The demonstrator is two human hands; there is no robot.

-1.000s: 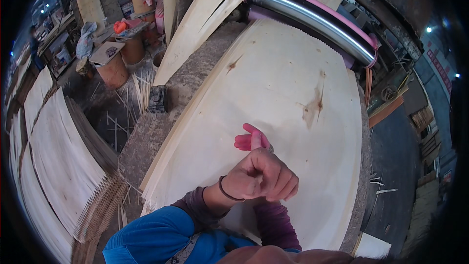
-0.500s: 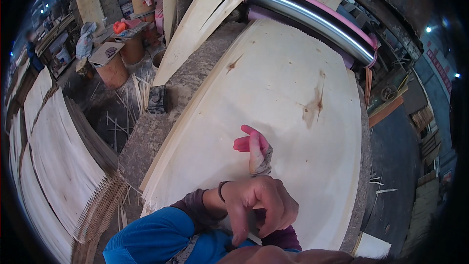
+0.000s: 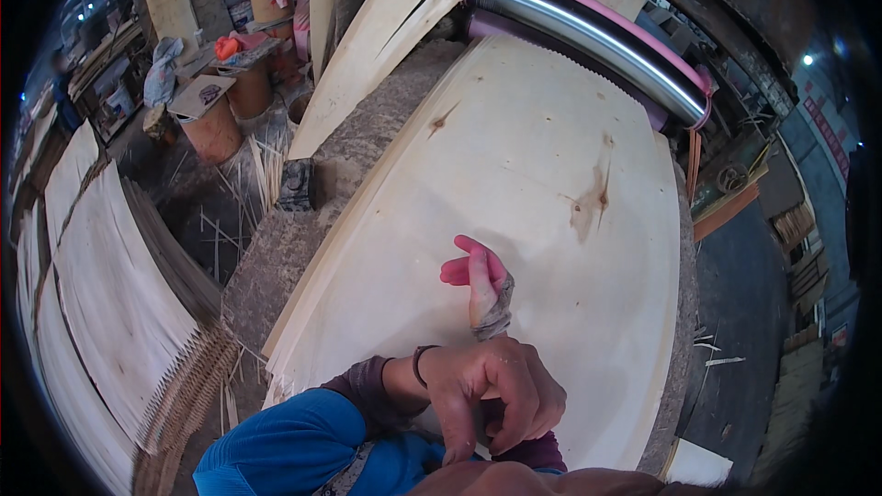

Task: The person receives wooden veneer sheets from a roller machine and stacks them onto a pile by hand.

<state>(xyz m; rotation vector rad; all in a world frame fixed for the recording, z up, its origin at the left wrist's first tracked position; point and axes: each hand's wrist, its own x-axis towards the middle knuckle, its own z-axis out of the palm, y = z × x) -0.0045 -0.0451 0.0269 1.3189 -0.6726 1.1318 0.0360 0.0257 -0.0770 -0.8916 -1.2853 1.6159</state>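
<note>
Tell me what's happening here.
A person has both hands over a stack of pale wooden sheets with brown knots. The bare left hand, fingers curled, crosses the purple cloth right sleeve; whether it holds the cloth is unclear. The pink-fingered right hand looks empty, fingers loosely bent. Beyond the stack lies a shiny metal roller.

Wood workshop, stacked veneer, shiny roller
</note>
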